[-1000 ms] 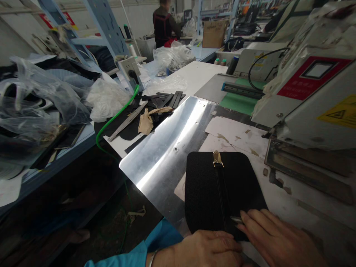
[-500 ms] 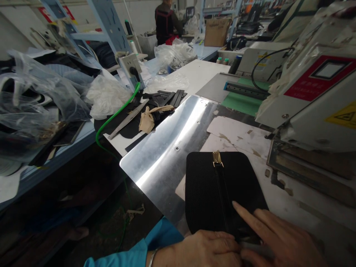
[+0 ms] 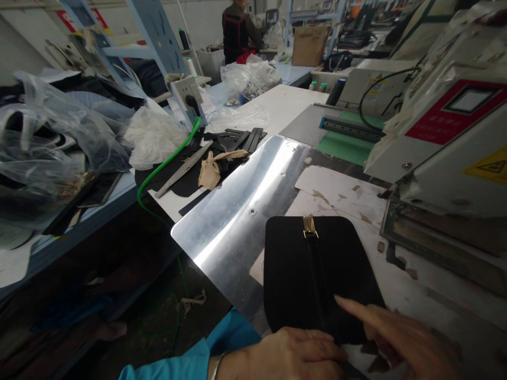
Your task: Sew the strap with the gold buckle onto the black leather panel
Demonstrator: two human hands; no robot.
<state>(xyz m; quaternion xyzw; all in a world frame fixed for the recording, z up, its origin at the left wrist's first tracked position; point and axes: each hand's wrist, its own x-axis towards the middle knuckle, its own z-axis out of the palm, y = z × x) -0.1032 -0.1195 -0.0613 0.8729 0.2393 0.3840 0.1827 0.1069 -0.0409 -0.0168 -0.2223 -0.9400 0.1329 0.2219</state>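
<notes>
A black textured bag panel (image 3: 285, 264) with rounded corners lies flat at the lower right. Down its middle runs a narrow black strap (image 3: 314, 264), topped by a gold metal clasp (image 3: 309, 226) at the far edge. My left hand (image 3: 301, 353) is at the panel's near edge, fingers bent and pressed together over it; their tips are partly hidden. To the right, my right hand (image 3: 400, 338) stretches its index finger over the panel beside the strap, its other fingers spread below and somewhat blurred. Whether the index fingertip touches the surface I cannot tell.
A shiny metal plate (image 3: 233, 211) extends left of the panel. A white machine (image 3: 443, 132) with a red label stands at the right. Dark scraps (image 3: 237, 140), a green cable (image 3: 166, 161) and plastic bags (image 3: 152, 134) lie further left. A person (image 3: 237, 31) stands in the background.
My right hand has shifted slightly right and toward me, its fingers parting from the left hand and baring more of the panel's near right corner. The left hand and panel stay put.
</notes>
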